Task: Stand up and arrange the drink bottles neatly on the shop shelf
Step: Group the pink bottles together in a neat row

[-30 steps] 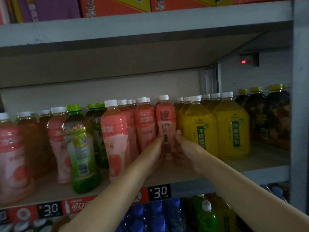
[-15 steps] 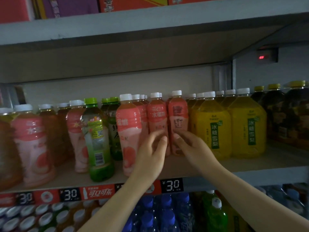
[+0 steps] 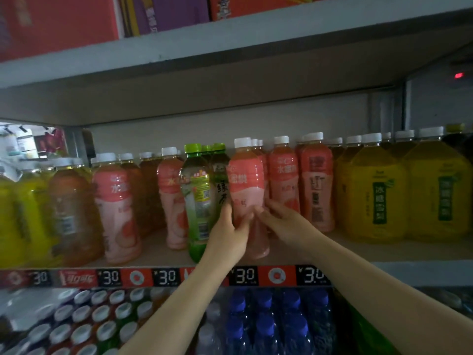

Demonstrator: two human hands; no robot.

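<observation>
A dim shop shelf carries a row of upright drink bottles, with a red and black price strip along its front edge. Both hands meet on one pink peach bottle near the shelf's front — the left hand curls its fingers round the bottle's lower left side, and the right hand touches its lower right side with fingertips, though whether it truly grips I cannot tell. The bottle stands upright. Just left of it stands a green-capped bottle; just right, two more pink bottles, then large yellow bottles. Blue-capped bottles fill the shelf below.
</observation>
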